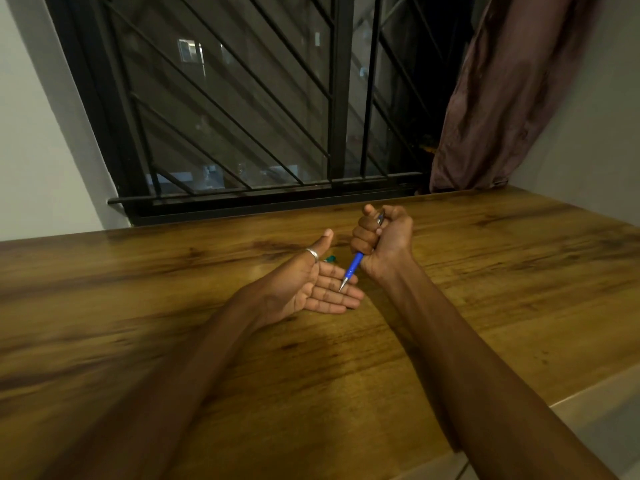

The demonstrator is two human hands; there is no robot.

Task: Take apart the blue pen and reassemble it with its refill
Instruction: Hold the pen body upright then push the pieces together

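Gripping the blue pen (354, 268) in the fist of the right hand (381, 237), fingers curled tight round the upper barrel, thumb up at the top end. Held above the wooden table (519, 271), long axis slanted, metal tip aimed down and left at the left hand (311, 282). Tip at or just over those fingers; contact unclear. Left palm up, fingers straight and pressed together, thumb raised apart, wearing a silver ring (312, 253). Smooth blue barrel, tapered metal cone, streaked brown grain. Small green piece (330, 258) just behind the left hand.
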